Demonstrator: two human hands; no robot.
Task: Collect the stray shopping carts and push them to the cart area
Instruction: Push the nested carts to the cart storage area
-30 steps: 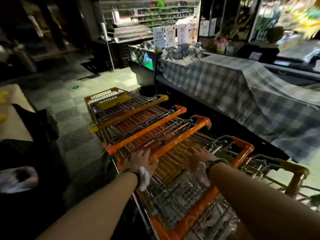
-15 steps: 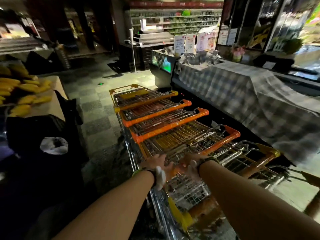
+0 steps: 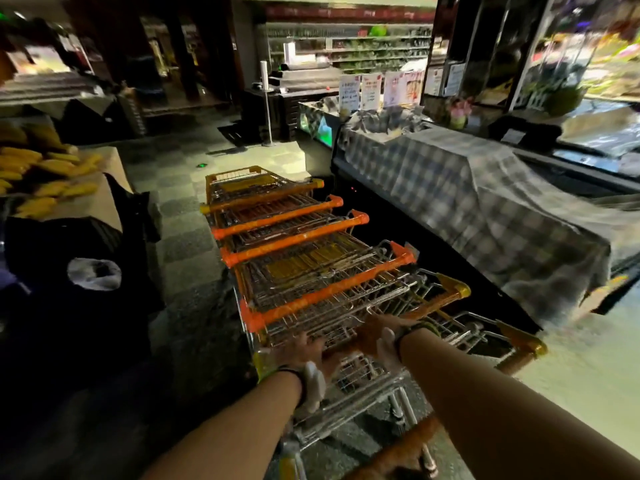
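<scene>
A dim shop floor of checkered tiles (image 3: 180,216) runs up the middle, with a long counter under a grey plaid cloth (image 3: 485,209) on the right and a display table of yellow fruit (image 3: 41,174) on the left. Between them stands a nested row of shopping carts (image 3: 298,251), wire baskets telescoped one into another, orange and yellow handles stepping away from the person along the aisle just beside the covered counter. Paper signs (image 3: 370,90) stand at the far end of that counter. Both bare forearms reach forward to the nearest carts. The left hand (image 3: 304,351) lies on the handle at the near left corner, the right hand (image 3: 381,336) on the wire and bar just beside it; blur hides whether the fingers are curled round the bar or pressed flat, so their state cannot be told.
</scene>
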